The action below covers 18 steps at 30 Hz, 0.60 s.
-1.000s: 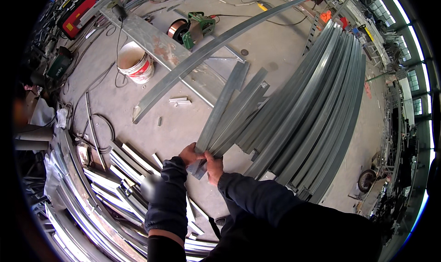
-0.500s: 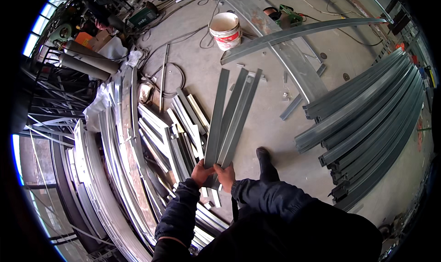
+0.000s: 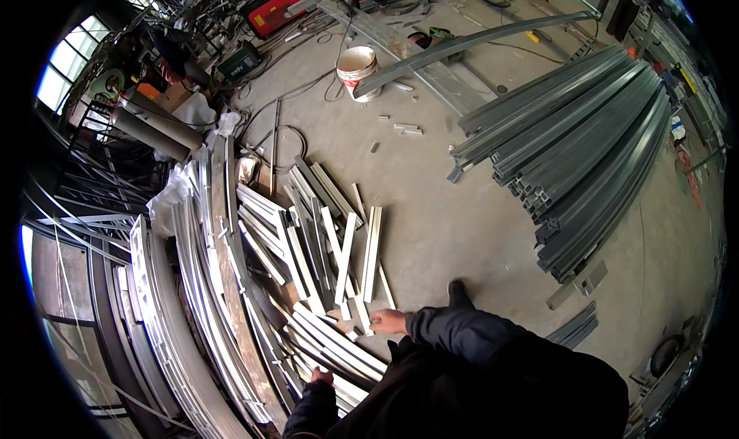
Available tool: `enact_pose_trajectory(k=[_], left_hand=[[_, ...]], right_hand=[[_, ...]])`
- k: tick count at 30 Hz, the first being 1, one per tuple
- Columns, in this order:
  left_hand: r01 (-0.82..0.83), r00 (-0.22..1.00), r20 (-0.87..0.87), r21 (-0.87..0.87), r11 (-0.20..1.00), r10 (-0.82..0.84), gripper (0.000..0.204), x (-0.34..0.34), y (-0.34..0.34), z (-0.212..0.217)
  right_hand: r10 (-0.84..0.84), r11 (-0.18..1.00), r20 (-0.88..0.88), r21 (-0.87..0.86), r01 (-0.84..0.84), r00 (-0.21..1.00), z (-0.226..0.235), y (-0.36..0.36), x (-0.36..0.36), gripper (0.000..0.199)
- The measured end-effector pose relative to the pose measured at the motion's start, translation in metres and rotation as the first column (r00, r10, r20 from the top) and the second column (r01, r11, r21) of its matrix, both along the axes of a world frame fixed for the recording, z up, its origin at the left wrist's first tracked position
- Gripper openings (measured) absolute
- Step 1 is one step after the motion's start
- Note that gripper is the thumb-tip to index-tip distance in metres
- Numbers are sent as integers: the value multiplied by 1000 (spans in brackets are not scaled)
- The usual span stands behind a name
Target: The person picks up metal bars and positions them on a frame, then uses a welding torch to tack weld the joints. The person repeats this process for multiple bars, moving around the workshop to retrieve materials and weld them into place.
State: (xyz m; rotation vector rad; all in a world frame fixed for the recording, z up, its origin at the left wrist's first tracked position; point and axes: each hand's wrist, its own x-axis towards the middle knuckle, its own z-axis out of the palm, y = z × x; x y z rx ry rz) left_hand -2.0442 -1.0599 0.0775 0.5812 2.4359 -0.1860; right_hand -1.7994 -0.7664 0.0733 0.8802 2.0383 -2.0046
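Observation:
A heap of short pale metal profiles lies on the concrete floor in front of me. Two or three longer strips rest on its right side, pointing away from me. My right hand hovers flat at their near ends with fingers spread and nothing in its grasp. My left hand is low by my sleeve, resting on the near profiles of the heap; its fingers are too small to read. My dark shoe stands just right of the heap.
A big stack of long grey curved beams lies to the right, with short offcuts at its near end. Long bent rails line the left. Farther off are a white bucket, a curved beam, cables and a red machine.
Earlier both hands gripped a bundle of metal strips by one end. I turned left toward the heap, and the strips now lie on it, out of my hands.

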Motion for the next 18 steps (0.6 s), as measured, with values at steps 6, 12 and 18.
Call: enact_pose_trajectory(k=[6,12,18], left_hand=[[57,976,216,-118,991,-30,60,176,-75,21],[52,976,213,14,999,-54,51,253,-22,6],[113,958,169,523,845,-233,42,284,163,10]], right_hand=[[62,991,-66,121,-54,996,24,-37,194,57],[-203,975,-105,70,211,974,74,-56,389,53],[-317,945,45,94,312,947,113,-112,611,50]])
